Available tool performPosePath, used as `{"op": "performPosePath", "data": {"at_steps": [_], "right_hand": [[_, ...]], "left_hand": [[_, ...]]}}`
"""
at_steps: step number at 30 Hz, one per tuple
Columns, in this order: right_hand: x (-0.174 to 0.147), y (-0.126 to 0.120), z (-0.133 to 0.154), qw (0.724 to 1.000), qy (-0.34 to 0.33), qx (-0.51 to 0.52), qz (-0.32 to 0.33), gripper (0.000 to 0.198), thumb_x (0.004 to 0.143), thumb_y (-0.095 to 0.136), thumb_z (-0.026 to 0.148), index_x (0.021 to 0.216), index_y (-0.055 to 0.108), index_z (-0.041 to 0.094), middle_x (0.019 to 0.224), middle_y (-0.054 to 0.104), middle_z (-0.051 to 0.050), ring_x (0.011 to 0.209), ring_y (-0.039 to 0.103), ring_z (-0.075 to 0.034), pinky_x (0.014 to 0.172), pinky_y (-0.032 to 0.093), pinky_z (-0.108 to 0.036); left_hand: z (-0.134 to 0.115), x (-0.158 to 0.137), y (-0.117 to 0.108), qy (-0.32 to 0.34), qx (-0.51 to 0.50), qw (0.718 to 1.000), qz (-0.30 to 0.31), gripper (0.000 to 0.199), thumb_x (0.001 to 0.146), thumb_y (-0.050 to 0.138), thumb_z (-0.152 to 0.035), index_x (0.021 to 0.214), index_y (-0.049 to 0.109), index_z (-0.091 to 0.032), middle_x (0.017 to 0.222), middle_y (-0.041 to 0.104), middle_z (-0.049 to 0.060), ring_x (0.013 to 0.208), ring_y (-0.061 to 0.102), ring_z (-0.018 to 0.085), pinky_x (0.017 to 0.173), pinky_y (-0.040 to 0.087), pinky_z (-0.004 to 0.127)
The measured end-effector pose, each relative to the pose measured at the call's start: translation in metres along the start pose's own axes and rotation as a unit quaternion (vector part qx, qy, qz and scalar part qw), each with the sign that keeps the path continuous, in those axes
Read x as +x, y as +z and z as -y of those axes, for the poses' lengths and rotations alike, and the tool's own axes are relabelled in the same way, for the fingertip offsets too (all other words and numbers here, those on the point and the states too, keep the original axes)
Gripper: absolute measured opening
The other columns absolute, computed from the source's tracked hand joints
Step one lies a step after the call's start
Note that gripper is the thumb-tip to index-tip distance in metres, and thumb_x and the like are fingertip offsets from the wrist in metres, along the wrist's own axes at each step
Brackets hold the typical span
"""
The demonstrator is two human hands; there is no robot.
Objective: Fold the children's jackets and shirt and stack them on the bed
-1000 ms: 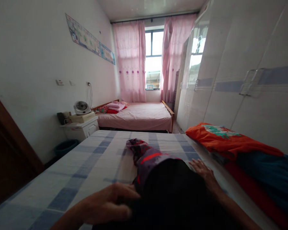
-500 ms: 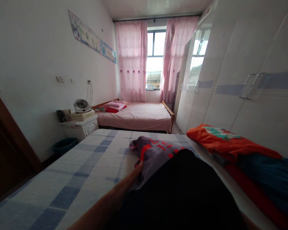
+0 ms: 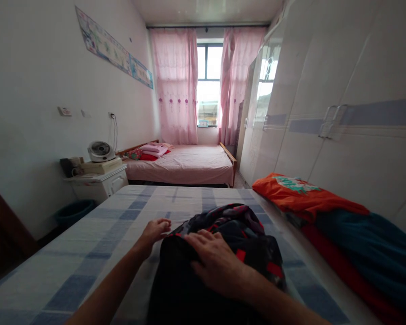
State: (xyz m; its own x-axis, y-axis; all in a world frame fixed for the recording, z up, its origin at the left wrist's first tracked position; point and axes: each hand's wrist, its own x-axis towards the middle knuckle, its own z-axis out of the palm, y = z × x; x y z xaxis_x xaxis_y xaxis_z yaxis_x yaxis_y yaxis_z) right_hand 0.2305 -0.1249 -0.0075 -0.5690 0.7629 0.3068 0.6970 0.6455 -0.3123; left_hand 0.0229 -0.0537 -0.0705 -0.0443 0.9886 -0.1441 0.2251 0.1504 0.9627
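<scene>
A dark garment [image 3: 186, 289], mostly black with red patches and a grey-and-red printed part bunched at its far end, lies on the checked bed sheet in front of me. My right hand [image 3: 216, 257] rests on top of it, palm down with the fingers extended. At the garment's left edge is my left hand [image 3: 154, 234], its fingers loosely bent and pointing right, with no cloth visibly gripped. What kind of clothing it is cannot be made out in its crumpled state.
An orange printed garment [image 3: 301, 194] lies on blue cloth [image 3: 365, 243] and red cloth [image 3: 338, 271] at the right. White wardrobes [image 3: 325, 81] line that side. Beyond stands a pink-covered bed [image 3: 186, 164]; a small fan [image 3: 101, 151] tops the left cabinet [image 3: 104, 183].
The garment has come down onto the bed, its grey printed part now bunched. My left hand has let go of it and moved left; my right hand has come into view on top.
</scene>
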Motion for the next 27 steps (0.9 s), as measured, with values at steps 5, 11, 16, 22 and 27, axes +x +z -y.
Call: {"op": "performPosePath", "data": {"at_steps": [5,11,16,22,27], "right_hand": [[-0.009,0.05,0.015,0.997,-0.058,0.01,0.04,0.041,0.082,0.049,0.023,0.124,0.05,0.02,0.128,0.055,-0.009,0.122,0.043,-0.025,0.101,0.03,-0.047],[-0.029,0.021,0.015,0.994,-0.071,0.078,0.018,0.035,0.085,0.052,0.025,0.119,0.054,0.027,0.124,0.059,0.0,0.118,0.048,-0.016,0.106,0.026,-0.036],[-0.072,-0.009,-0.046,0.985,0.132,-0.028,-0.103,0.041,0.083,0.051,0.029,0.123,0.053,0.02,0.133,0.052,-0.008,0.125,0.042,-0.023,0.104,0.031,-0.041],[-0.104,-0.011,-0.097,0.977,0.211,0.022,0.001,0.028,0.085,0.043,0.038,0.086,0.064,0.021,0.084,0.069,-0.005,0.08,0.064,-0.02,0.073,0.047,-0.031],[-0.118,-0.048,-0.124,0.926,0.306,0.012,-0.222,0.033,0.079,0.043,0.049,0.085,0.062,0.023,0.083,0.069,-0.006,0.074,0.063,-0.022,0.068,0.047,-0.031]], "left_hand": [[-0.027,0.001,-0.013,0.079,0.133,0.988,0.002,0.05,0.076,0.054,-0.052,0.105,0.063,-0.012,0.108,0.066,0.01,0.106,0.058,0.027,0.089,0.045,0.036],[-0.041,0.009,0.058,0.126,0.223,0.965,0.048,0.057,0.059,0.069,-0.055,0.101,0.067,-0.017,0.119,0.063,0.012,0.118,0.051,0.031,0.099,0.036,0.035],[-0.026,0.025,0.076,0.085,0.169,0.98,0.057,0.024,0.064,0.067,-0.041,0.068,0.068,-0.016,0.077,0.072,0.008,0.093,0.065,0.031,0.079,0.048,0.035],[-0.05,0.013,0.036,0.101,-0.037,0.994,0.017,0.041,0.082,0.048,-0.044,0.103,0.063,-0.012,0.079,0.072,0.008,0.071,0.068,0.021,0.066,0.054,0.031],[-0.069,-0.003,-0.049,0.127,-0.141,0.972,-0.14,0.036,0.083,0.054,-0.038,0.112,0.058,-0.017,0.074,0.071,0.002,0.057,0.065,0.016,0.056,0.054,0.028]]}}
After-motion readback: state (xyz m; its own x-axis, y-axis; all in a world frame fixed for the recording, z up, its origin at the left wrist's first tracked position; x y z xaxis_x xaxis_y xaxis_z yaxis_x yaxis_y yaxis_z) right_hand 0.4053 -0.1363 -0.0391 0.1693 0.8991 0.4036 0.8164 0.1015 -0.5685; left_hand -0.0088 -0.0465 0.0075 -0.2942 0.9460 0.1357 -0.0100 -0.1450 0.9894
